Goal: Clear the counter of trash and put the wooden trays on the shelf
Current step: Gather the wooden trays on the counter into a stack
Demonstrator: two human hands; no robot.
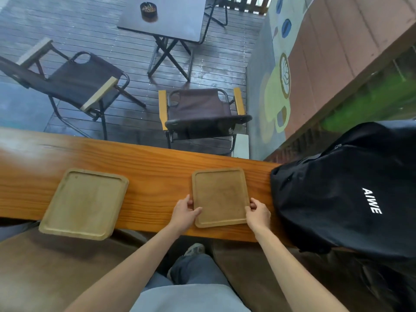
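Two empty wooden trays lie on the long wooden counter [153,167]. The right tray [220,194] sits flat in front of me; my left hand [185,213] grips its near left edge with the thumb on top, and my right hand [258,213] grips its near right corner. The left tray [84,202] lies further left, its near edge hanging over the counter's front edge, with no hand on it. No trash shows on the counter.
A black backpack [346,190] rests on the counter's right end, close beside the right tray. Beyond the counter is a wet deck with two folding chairs [200,113] and a dark table [166,16] carrying an ashtray [148,9].
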